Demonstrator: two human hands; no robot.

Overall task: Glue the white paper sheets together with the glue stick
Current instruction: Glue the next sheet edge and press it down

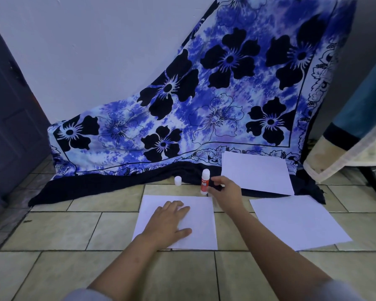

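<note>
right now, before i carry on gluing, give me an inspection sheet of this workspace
surface: beige tiled floor, dark grout lines
job's things: three white paper sheets, centre sheet, right sheet, far sheet on the cloth's dark hem; upright red-labelled white glue stick; small white cap standing left of it
clutter: nothing seen
grips: left hand flat on the centre sheet; right hand at the glue stick, hold unclear
cables: nothing seen
surroundings: blue floral cloth draped against pale wall; dark door at left; blue and beige padding at right
</note>
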